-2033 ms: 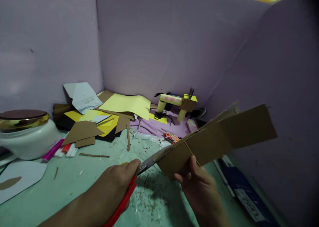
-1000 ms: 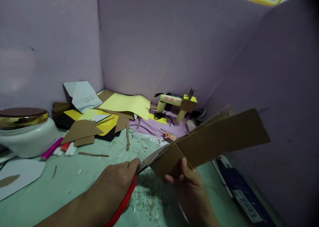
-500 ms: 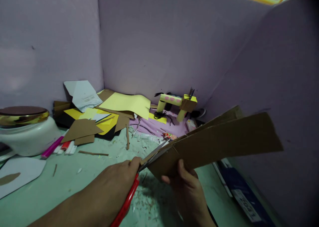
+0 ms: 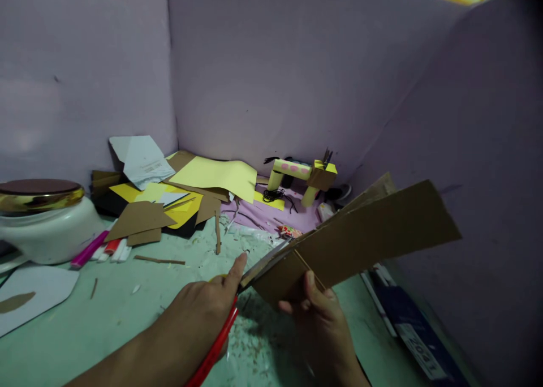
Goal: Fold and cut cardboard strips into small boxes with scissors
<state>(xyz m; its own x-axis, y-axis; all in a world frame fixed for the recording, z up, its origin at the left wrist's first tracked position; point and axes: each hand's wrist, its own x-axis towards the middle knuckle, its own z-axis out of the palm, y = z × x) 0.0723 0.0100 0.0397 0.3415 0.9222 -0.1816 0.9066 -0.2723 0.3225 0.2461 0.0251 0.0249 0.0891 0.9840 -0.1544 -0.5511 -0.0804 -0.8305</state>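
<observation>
- The cutting looks part done: the blades of the scissors (image 4: 216, 342) lie along the top edge of the brown cardboard (image 4: 360, 240), right of the middle of the frame. The cardboard's far right end sticks out past them. I cannot tell how much is left.
- The left hand (image 4: 207, 305) grips the red handles, one finger out straight.
- The right hand (image 4: 324, 319) pinches the cardboard under its thumb.
- The cardboard is long, flat and stiff, with another layer behind.
- Skinny brown scraps (image 4: 159, 260) lie on the green table (image 4: 127, 313), left of the middle.
- Smooth yellow paper (image 4: 216, 177) bends softly behind.
</observation>
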